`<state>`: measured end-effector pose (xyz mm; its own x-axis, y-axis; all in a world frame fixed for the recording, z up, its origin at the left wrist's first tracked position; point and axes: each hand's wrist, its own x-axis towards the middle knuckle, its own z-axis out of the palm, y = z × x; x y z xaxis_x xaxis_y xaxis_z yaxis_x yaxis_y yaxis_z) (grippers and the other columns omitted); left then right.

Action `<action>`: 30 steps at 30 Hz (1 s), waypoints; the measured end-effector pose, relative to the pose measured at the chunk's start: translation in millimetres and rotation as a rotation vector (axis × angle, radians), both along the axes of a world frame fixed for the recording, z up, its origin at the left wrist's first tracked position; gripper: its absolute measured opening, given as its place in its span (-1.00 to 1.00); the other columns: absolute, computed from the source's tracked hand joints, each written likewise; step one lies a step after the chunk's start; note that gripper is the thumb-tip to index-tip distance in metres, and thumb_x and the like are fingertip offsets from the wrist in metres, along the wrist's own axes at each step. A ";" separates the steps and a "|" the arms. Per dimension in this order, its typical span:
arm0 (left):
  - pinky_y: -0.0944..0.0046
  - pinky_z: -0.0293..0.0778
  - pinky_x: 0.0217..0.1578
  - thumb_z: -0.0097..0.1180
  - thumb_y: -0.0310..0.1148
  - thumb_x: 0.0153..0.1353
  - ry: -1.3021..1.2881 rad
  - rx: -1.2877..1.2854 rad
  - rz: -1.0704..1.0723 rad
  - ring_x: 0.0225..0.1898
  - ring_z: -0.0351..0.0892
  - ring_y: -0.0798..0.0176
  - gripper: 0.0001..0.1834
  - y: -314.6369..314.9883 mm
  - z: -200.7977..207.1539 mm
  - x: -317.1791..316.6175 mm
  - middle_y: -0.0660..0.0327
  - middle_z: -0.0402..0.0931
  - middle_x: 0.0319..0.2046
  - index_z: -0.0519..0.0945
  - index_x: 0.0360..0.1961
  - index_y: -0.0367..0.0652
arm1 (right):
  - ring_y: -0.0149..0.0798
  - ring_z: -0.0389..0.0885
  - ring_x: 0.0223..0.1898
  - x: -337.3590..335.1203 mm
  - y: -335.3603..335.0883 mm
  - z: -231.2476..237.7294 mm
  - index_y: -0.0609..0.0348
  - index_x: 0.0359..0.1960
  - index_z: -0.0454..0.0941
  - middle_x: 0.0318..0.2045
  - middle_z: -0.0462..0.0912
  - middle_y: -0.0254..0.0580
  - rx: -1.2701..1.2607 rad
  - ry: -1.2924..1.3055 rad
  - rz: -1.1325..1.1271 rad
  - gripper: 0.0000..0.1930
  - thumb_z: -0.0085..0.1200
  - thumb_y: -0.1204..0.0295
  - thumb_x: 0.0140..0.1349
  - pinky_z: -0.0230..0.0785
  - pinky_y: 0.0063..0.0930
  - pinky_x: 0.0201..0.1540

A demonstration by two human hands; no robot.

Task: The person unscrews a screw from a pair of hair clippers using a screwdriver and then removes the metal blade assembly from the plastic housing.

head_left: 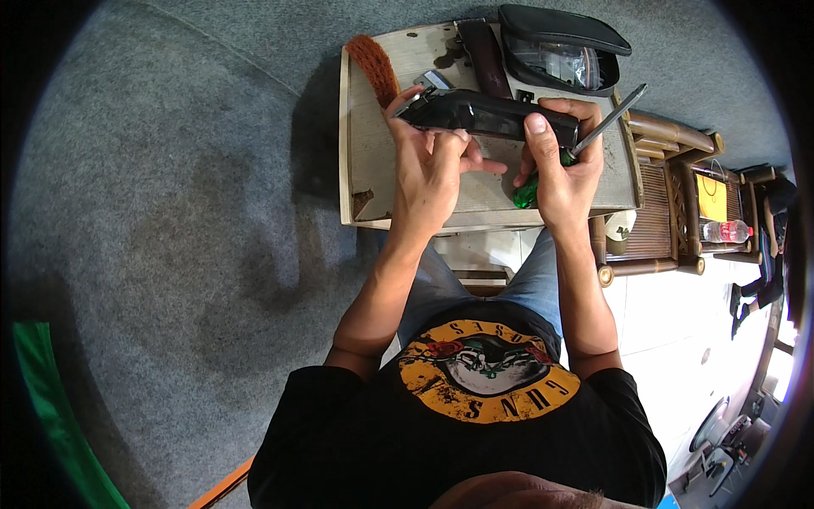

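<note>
A black hair clipper (pixel 492 115) is held level over a small wooden table (pixel 373 174). My left hand (pixel 428 176) supports its blade end, with a finger at the blade (pixel 414 102) and the thumb below the body. Closed round the other end is my right hand (pixel 563 161), its thumb lying on top. That same hand also keeps a screwdriver (pixel 612 121) against the palm. Its shaft points up to the right, and its green handle (pixel 526 192) shows under the fingers. Behind the clipper lies a small metal piece (pixel 437 79).
On the table are a reddish-brown brush (pixel 373 68), a long dark object (pixel 484 58) and an unzipped black case (pixel 564 25) with plastic bags inside. To the right stand bamboo seats (pixel 657 208) with a yellow bag (pixel 710 197), a bottle (pixel 726 232) and a cap (pixel 620 227).
</note>
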<state>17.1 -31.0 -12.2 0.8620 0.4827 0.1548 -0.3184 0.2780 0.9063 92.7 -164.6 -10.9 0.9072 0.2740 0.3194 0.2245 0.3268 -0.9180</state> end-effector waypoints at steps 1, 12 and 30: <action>-0.06 0.84 -0.22 -0.12 -0.60 0.35 0.000 -0.016 -0.003 -0.34 0.55 0.30 -0.33 -0.3 0.7 -0.1 0.04 0.47 -0.24 -0.08 0.40 -0.18 | -0.57 0.45 -0.67 0.1 0.1 -0.5 0.24 0.00 0.46 -0.53 0.57 -0.36 0.000 -0.001 0.000 -0.66 0.32 0.31 0.40 0.27 -0.65 -0.66; -0.26 0.82 -0.25 -0.17 -0.55 0.29 -0.070 -0.017 -0.023 -0.34 0.50 0.26 -0.69 0.8 -2.7 4.5 0.02 0.49 -0.25 0.31 0.06 -0.35 | -0.56 0.45 -0.68 0.6 -0.7 -1.8 0.24 0.01 0.45 -0.53 0.57 -0.34 0.021 -0.016 0.015 -0.68 0.30 0.35 0.42 0.26 -0.65 -0.65; 0.04 0.84 -0.28 0.17 -0.42 0.39 0.011 0.075 -0.009 -0.15 0.62 0.24 -0.28 0.1 12.0 5.4 0.06 0.49 -0.13 -0.08 0.32 -0.24 | -0.50 0.49 -0.67 0.3 -1.2 -0.1 0.25 0.03 0.42 -0.50 0.58 -0.28 0.055 0.042 0.056 -0.71 0.22 0.38 0.46 0.33 -0.59 -0.63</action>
<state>22.6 -30.9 -0.2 0.8681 0.4624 0.1806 -0.3059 0.2117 0.9282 93.0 -165.8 -11.0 0.9038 0.3079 0.2971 0.1660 0.3876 -0.9068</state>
